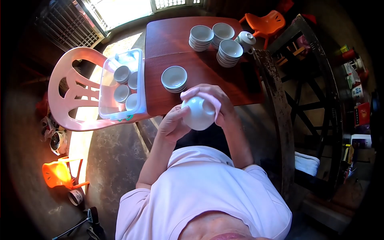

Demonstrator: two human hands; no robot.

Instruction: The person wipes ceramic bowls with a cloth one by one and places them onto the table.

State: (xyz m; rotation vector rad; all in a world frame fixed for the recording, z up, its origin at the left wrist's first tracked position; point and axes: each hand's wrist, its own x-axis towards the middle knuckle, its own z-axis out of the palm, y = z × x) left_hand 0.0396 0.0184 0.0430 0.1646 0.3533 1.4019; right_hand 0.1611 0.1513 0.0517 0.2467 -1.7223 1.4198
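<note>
A white bowl (197, 115) is held in front of my chest with its base turned toward the camera. My left hand (175, 123) grips its left side, thumb on the outer wall. On the right, my right hand (224, 105) holds a pink cloth (214, 102) against the bowl, its fingers over the far side. Just beyond my hands a short stack of white bowls (174, 78) stands on the red-brown table (164, 48). Farther back on the table are three taller stacks of bowls (201, 35) and a lidded white pot (246, 39).
A clear plastic bin (141, 86) holding several bowls sits on a pink chair (64, 108) left of the table. Orange stools stand at the lower left (57, 174) and back right (267, 24). A dark wooden frame (332, 100) rises on the right.
</note>
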